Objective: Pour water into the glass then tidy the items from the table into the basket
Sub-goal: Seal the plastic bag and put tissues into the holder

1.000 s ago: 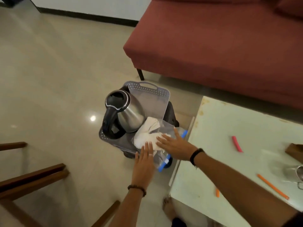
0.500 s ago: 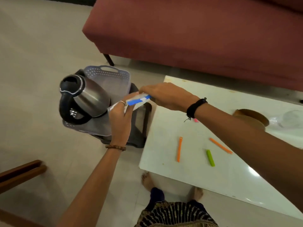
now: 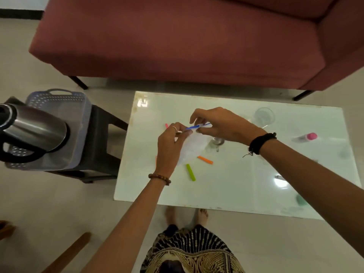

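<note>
Over the white table I hold a clear plastic bag with a blue zip strip. My left hand pinches the strip's left end. My right hand pinches its right end. On the table lie an orange clip, a green clip and a pink clip, partly hidden. A clear glass stands at the back. The grey basket sits on a dark stool to the left, with the steel kettle inside it.
A red sofa runs along the far side of the table. A small metal cup sits under my right hand. A pink-capped tube lies at the right. Wooden chair parts are at the lower left.
Both hands lifted the bag out of the basket and carried it right, over the table. The view swung from the basket to the table.
</note>
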Demonstrator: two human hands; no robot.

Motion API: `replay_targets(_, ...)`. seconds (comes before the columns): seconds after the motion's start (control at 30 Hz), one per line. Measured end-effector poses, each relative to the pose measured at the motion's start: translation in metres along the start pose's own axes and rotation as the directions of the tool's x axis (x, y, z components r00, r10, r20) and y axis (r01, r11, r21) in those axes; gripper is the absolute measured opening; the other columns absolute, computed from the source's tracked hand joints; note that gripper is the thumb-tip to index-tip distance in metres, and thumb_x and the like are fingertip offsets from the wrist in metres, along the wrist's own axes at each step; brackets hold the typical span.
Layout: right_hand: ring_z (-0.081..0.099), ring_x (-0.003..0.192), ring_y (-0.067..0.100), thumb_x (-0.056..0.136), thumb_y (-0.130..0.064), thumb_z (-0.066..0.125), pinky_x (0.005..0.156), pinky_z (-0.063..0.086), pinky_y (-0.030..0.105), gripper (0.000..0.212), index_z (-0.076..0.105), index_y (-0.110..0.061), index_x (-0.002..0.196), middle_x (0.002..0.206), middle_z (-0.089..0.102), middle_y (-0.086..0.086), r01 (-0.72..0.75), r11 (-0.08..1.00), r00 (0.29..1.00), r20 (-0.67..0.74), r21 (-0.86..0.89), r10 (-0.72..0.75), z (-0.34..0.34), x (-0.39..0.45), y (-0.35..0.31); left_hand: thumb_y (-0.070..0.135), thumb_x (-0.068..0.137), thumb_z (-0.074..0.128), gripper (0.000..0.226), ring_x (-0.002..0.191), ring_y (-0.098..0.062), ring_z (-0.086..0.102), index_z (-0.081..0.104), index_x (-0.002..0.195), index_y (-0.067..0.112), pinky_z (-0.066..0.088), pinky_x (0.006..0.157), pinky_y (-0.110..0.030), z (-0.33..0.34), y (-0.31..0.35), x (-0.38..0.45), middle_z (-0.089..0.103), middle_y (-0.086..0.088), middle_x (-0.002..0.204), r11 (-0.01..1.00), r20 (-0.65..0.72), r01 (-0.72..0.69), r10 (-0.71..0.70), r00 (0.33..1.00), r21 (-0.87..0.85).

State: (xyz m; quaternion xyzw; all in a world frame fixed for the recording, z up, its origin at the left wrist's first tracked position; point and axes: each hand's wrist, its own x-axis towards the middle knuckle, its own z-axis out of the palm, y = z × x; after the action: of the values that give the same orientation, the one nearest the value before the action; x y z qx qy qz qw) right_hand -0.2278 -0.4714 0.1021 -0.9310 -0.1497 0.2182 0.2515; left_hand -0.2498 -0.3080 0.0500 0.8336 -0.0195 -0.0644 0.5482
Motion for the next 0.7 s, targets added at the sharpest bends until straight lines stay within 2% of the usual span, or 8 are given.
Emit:
replay_targets(0.1,0.059,0.087,0.022,0.09,-0.021,0.057,0.074,0.046,0.031,0.017,0.059,-0.014,0.105,0.099,0.068,0.008,-0.034,0.998,0.997,-0.072,0.049,0.038,0.009,-0.023,0.023,0.006,0.079,0.065,0.004,0.065,0.002,0.061,0.068,0.077,0.003,0.041,0.062,-0.002,0.029,0.007,-0.008,0.067,-0.008,0.074,0.988,0.032,0.133,-0.131,0.991,-0.077)
replay_targets(0.27,0.062,0.088,0.023,0.088,-0.02,0.06,0.078,0.053,0.04,0.017,0.062,-0.014,0.104,0.098,0.07,0.007,-0.066,0.994,0.978,-0.192,0.086,0.081,0.029,-0.045,0.047,0.013,0.083,0.064,0.004,0.073,-0.019,0.069,0.066,0.087,0.012,0.045,0.063,-0.005,0.05,0.001,-0.016,0.07,-0.008,0.076,0.997,0.092,0.061,-0.056,0.994,-0.047)
replay_targets(0.4,0.061,0.085,0.023,0.084,-0.022,0.066,0.075,0.053,0.043,0.016,0.066,-0.012,0.097,0.092,0.07,0.007,-0.052,0.976,0.958,-0.264,0.213,0.109,0.043,-0.051,0.056,0.008,0.084,0.063,0.012,0.071,-0.015,0.07,0.065,0.081,0.019,0.053,0.072,-0.026,0.057,-0.004,-0.021,0.068,0.001,0.073,1.0,0.065,0.013,-0.011,0.998,-0.025)
replay_targets(0.43,0.06,0.083,0.022,0.083,-0.022,0.066,0.074,0.052,0.042,0.015,0.067,-0.012,0.094,0.09,0.07,0.007,-0.048,0.968,0.95,-0.289,0.248,0.121,0.047,-0.052,0.057,0.006,0.083,0.063,0.011,0.074,-0.018,0.07,0.066,0.081,0.016,0.053,0.074,-0.029,0.059,-0.006,-0.022,0.068,0.002,0.075,1.0,0.049,-0.004,0.004,0.999,0.002)
replay_targets(0.5,0.059,0.081,0.019,0.083,-0.021,0.066,0.07,0.051,0.036,0.013,0.068,-0.012,0.092,0.088,0.07,0.006,-0.06,0.959,0.932,-0.328,0.276,0.153,0.055,-0.053,0.062,0.005,0.081,0.065,0.008,0.076,-0.022,0.066,0.067,0.08,0.012,0.049,0.074,-0.021,0.06,-0.009,-0.023,0.066,0.002,0.077,0.997,0.022,-0.051,0.05,0.999,0.053)
replay_targets(0.6,0.06,0.084,0.015,0.083,-0.022,0.066,0.066,0.044,0.018,0.012,0.07,-0.014,0.091,0.094,0.071,0.002,-0.134,0.952,0.894,-0.381,0.275,0.236,0.063,-0.059,0.081,-0.001,0.079,0.065,0.01,0.071,0.0,0.061,0.064,0.075,0.009,0.042,0.069,-0.004,0.054,-0.014,-0.022,0.065,0.004,0.072,0.999,-0.029,-0.024,0.023,0.999,-0.033)
replay_targets(0.63,0.059,0.084,0.014,0.082,-0.021,0.066,0.064,0.039,0.013,0.011,0.07,-0.014,0.09,0.097,0.07,0.0,-0.169,0.947,0.877,-0.397,0.271,0.27,0.065,-0.063,0.09,-0.002,0.079,0.065,0.007,0.07,0.003,0.06,0.064,0.076,0.004,0.043,0.07,-0.005,0.05,-0.017,-0.021,0.066,0.002,0.072,0.998,-0.034,-0.001,-0.001,0.999,-0.062)
replay_targets(0.7,0.056,0.085,0.014,0.081,-0.022,0.067,0.06,0.036,0.015,0.011,0.07,-0.015,0.089,0.1,0.065,-0.002,-0.247,0.938,0.851,-0.408,0.244,0.33,0.073,-0.068,0.106,0.0,0.081,0.065,0.002,0.072,-0.004,0.059,0.065,0.08,-0.002,0.046,0.073,-0.011,0.041,-0.026,-0.024,0.067,-0.01,0.076,0.997,-0.014,0.019,-0.02,1.0,-0.075)
